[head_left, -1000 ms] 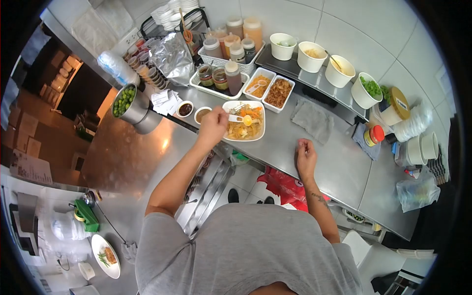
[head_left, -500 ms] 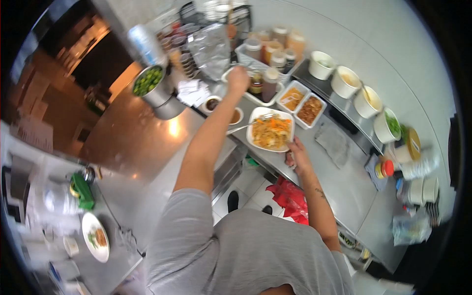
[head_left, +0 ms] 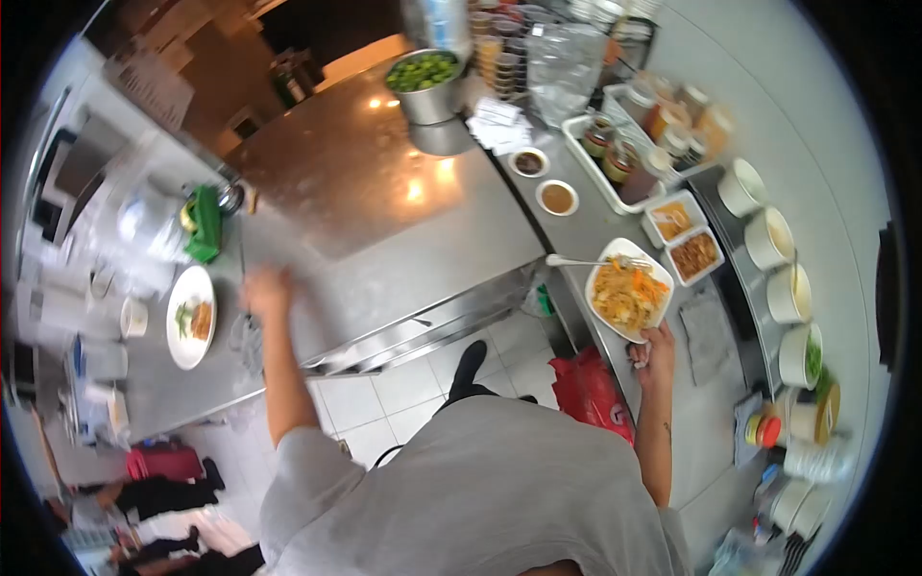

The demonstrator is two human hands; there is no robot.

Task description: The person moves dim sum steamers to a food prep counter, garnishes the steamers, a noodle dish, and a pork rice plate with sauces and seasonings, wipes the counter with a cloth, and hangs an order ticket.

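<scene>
Noodle bowl [head_left: 592,300] sits on the tabletop [head_left: 629,219] towards my right, the fork [head_left: 576,261] laid across its rim. I have the right hand [head_left: 657,353] at the near rim, fingers curled; whether they grip it, I can't tell. Two food containers [head_left: 649,227] crowd the far side, the grey cloth [head_left: 706,336] lies just right of the bowl, and two sauce cups [head_left: 542,195] stand beyond the fork handle. The left hand [head_left: 267,291], near the oval plate [head_left: 173,322], is too blurred for me to read its fingers. Lower left, people [head_left: 158,499] are partly cut off.
</scene>
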